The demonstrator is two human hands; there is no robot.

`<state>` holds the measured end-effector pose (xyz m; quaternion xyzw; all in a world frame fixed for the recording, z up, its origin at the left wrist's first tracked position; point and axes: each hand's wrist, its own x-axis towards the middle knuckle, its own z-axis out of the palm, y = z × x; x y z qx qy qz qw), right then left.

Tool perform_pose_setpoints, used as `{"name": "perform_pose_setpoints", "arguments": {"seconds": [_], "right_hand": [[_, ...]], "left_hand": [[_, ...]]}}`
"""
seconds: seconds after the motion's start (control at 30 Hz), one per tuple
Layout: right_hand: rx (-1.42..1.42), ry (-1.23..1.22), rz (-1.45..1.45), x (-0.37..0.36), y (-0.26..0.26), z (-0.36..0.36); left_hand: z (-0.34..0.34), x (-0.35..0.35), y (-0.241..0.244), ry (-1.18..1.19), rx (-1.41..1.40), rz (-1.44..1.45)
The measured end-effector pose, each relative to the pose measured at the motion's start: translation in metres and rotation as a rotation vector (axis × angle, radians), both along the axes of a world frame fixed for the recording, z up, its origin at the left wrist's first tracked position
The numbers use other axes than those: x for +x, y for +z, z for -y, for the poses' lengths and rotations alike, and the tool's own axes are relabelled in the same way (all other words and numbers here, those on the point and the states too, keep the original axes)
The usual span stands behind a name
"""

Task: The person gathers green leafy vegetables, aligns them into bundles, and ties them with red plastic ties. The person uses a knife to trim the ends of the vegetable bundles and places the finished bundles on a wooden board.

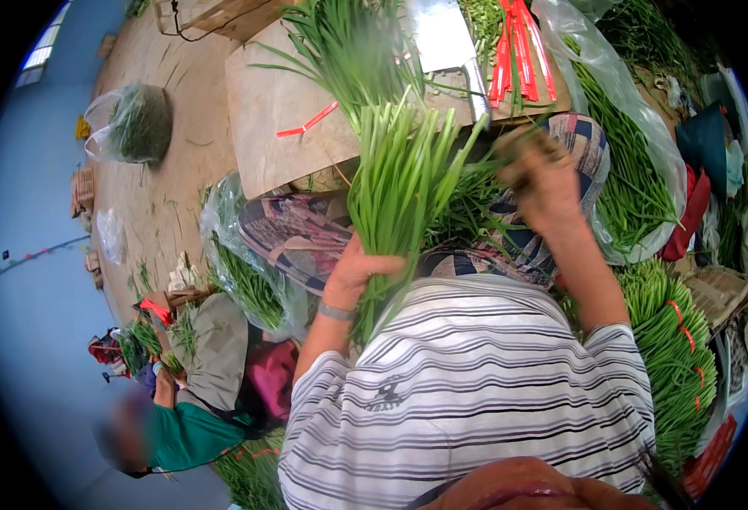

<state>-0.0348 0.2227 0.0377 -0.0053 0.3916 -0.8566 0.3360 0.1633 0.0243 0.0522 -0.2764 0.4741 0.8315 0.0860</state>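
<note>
My left hand (374, 262) is closed around the lower part of a bunch of long flat green leaves, likely garlic chives (393, 185), held upright over my lap with the pale cut ends toward the board. My right hand (543, 175) is blurred, to the right of the bunch and over my right knee. Its fingers look dark and covered, and thin green leaves show beside them; whether it grips any is unclear. Beyond the bunch, more chives (355, 64) lie on a work board (285, 108). A wide-bladed cleaver (441, 35) lies right of them, handle toward me.
Red printed ties (517, 64) hang at the board's right, near chopped stem ends (479, 22). Plastic bags of greens flank me on the right (635, 159) and left (246, 268). Tied bundles (673, 357) stand behind my right elbow. Another person (195, 433) sits at left.
</note>
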Motion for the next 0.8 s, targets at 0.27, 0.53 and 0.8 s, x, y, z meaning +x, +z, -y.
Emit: {"name": "perform_pose_setpoints", "arguments": {"seconds": [0.27,0.53,0.8], "right_hand": [[0.494,0.333,-0.841,-0.045,0.046,-0.024],[0.427,0.606,-0.409,-0.022,0.026,0.031],[0.219,0.169,-0.207,-0.037,0.022,0.033]], "left_hand": [[0.010,0.024,-0.009,0.013,-0.126,0.001],[0.004,0.026,-0.022,-0.149,-0.216,-0.105],[0.004,0.038,-0.010,-0.021,-0.203,-0.066]]}}
